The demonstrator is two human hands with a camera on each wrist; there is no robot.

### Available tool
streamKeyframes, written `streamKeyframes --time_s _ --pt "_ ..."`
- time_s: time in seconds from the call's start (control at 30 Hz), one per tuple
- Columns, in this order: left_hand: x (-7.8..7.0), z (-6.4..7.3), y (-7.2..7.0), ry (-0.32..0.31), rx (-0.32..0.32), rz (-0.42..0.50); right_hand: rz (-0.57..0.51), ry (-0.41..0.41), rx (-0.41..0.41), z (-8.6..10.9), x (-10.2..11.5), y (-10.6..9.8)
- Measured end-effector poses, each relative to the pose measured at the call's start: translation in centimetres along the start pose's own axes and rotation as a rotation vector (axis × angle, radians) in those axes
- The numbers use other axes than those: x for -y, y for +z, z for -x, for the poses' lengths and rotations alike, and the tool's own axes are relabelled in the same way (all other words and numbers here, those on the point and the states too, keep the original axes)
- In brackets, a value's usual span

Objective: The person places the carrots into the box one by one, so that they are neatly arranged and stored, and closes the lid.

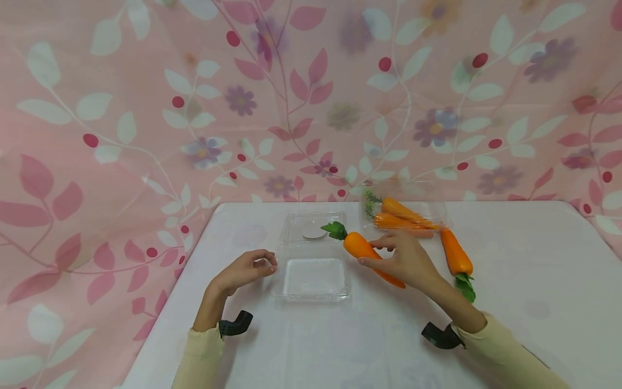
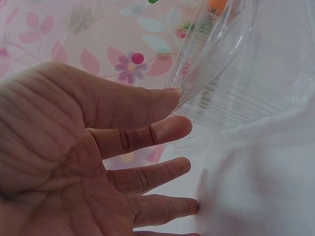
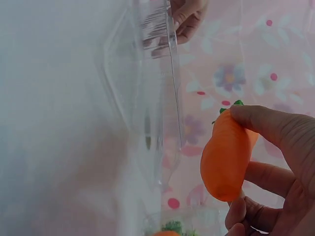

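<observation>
Carrot (image 1: pixel 358 246): in your right hand (image 1: pixel 405 258), right of centre in the head view; leaves (image 1: pixel 335 230) toward the upper left, thin end toward the lower right.
Right hand: thumb and fingers closed about the carrot's body — a hold that probably leaves the leaves uncrushed and the root easy to turn.
Box (image 1: pixel 313 276): clear, lower centre of the head view, between your hands; lid (image 1: pixel 293 231) folded back above it, presumably to leave the hollow uncovered.
Left hand (image 1: pixel 244 272): at the box's left edge, thumb against the rim, index just below, the other fingers spread; likely there to steady it. Whether thumb and index pinch the rim, you cannot tell.
Filled box (image 1: pixel 427 193): clear, upper right of the head view, carrots inside.
Loose carrot (image 1: pixel 457 254): right of the head view, thin end toward the filled box, leaves toward the bottom.
Left wrist view only: your thumb's contact with the rim and the open palm — the head view shows the back of that hand.
Right wrist view only: fingers behind the carrot, opposite the thumb; the root end-on, most of its leaves hidden.
</observation>
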State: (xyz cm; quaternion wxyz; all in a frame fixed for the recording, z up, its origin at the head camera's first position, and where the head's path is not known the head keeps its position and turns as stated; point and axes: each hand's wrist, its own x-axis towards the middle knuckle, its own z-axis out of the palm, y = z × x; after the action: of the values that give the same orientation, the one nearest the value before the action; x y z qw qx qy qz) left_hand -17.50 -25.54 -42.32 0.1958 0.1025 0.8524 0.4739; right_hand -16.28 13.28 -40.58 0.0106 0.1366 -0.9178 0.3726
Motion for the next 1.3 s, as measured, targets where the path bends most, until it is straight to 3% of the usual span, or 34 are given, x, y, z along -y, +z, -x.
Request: streamKeyframes --time_s 0.93,1.3 --pt "-0.4 0.0 -0.2 -0.022 0.006 0.008 -0.055 -0.061 0.11 -2.7 4.7 4.5" --pt "-0.3 0.0 -0.2 -0.03 0.007 -0.006 -0.034 -0.045 0.167 -3.1 6.4 6.3"
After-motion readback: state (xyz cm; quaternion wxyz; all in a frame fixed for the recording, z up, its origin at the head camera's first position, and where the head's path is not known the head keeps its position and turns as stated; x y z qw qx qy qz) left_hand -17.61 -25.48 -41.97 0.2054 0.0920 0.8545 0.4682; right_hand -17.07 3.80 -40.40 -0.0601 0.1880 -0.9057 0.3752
